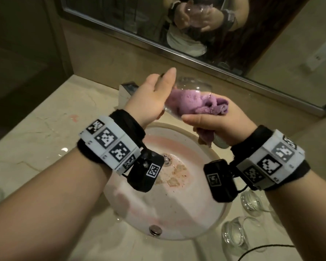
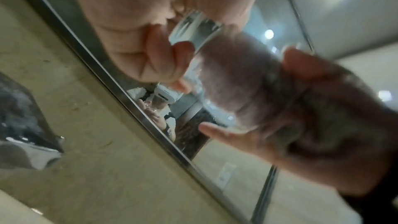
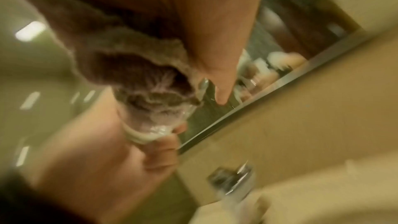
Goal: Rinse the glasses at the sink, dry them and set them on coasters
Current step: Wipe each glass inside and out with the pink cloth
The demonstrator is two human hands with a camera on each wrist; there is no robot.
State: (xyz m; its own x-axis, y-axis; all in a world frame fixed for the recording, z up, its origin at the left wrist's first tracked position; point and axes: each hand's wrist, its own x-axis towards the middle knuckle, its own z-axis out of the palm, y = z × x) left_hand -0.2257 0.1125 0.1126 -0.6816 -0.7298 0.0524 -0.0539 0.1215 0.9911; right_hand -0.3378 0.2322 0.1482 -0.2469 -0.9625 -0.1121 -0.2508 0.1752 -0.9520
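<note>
A glass [image 1: 188, 87] is held tilted above the sink [image 1: 211, 219], at the centre of the head view, below the mirror [image 1: 158, 31]. The left hand [image 1: 151, 95] has its grip around the base end, though one finger is seen pointing straight. The right hand [image 1: 220, 125] has its grip closed on a purple cloth [image 1: 196, 104], which is stuffed into the mouth of the glass. Drying appears to be the step in hand. It would be done well if the glass were turned while the cloth is pressed lightly against the inner wall and bottom. The wrist views are blurred, so remaining wetness cannot be judged. Two more glasses [image 1: 233, 236] are seen on the table at lower right; no coasters are seen.
</note>
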